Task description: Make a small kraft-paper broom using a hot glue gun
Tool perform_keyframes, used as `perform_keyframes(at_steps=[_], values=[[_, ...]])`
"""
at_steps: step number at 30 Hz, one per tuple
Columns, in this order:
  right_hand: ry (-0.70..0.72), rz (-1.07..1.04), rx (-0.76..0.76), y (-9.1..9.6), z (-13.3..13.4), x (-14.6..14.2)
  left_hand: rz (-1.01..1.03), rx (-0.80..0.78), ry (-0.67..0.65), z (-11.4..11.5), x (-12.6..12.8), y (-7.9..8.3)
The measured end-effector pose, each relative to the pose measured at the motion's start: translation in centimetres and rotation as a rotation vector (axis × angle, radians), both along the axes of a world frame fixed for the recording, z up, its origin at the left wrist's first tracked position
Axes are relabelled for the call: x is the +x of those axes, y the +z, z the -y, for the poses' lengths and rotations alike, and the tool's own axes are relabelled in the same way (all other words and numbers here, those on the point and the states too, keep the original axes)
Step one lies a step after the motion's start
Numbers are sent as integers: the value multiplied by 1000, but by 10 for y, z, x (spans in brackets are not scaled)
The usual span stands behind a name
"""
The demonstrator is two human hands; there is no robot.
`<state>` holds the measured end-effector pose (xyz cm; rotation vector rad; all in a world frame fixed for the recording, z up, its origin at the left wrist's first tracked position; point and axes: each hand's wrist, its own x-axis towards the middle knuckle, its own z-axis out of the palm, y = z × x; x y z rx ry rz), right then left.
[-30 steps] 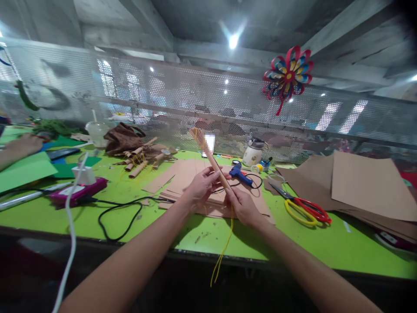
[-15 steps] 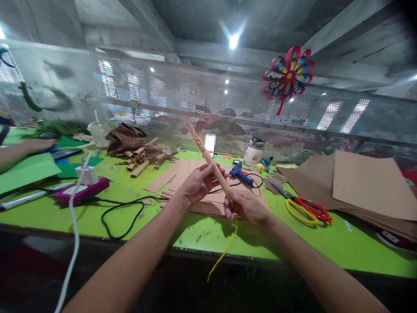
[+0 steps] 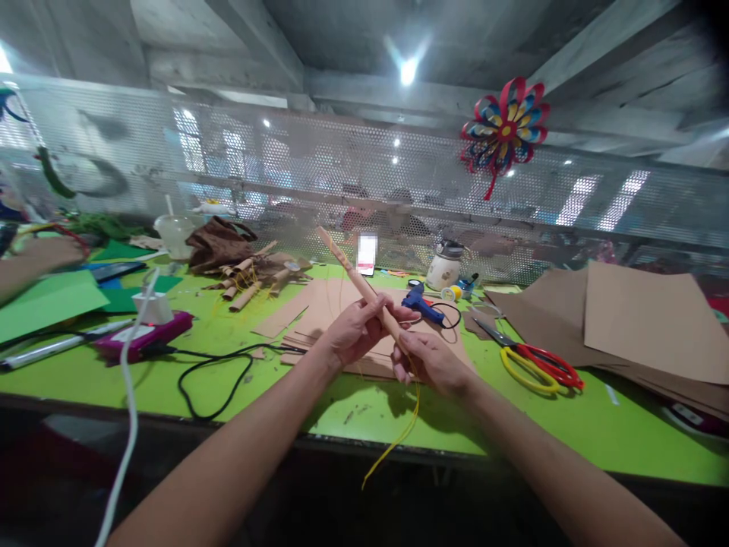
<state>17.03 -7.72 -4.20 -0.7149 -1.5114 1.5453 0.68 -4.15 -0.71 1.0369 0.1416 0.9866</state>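
Note:
I hold a long rolled brown paper stick (image 3: 353, 275) slanted up and to the left above the green table (image 3: 137, 380). My left hand (image 3: 356, 333) is closed round its middle. My right hand (image 3: 430, 363) grips its lower end, fingers curled. Yellow strands (image 3: 402, 433) hang from the stick's lower end below my right hand, past the table's front edge. A stack of brown paper sheets (image 3: 327, 308) lies on the table under my hands.
A blue glue gun (image 3: 420, 305) and red-and-yellow scissors (image 3: 538, 366) lie to the right, with large brown sheets (image 3: 638, 323) beyond. Black cable (image 3: 213, 380), a pink device (image 3: 140, 338) and rolled paper sticks (image 3: 244, 285) lie left. Another person's hand (image 3: 39, 254) is at far left.
The stick's upper end has tipped further left and lower. My hands have shifted slightly lower on it, and the yellow strands swung right.

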Motion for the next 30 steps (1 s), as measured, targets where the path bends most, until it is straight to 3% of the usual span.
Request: perform_keyframes(at_steps=[15, 21, 24, 30], values=[[21, -35, 24, 6, 6, -4, -51, 36, -114, -3, -4, -7], [-124, 91, 124, 4, 2, -5, 3, 27, -101, -5, -1, -6], [-292, 194, 214, 2, -2, -3, 45, -8, -28, -12, -3, -4], [-561, 474, 434, 2, -6, 3, 121, -68, 279, -28, -20, 4]])
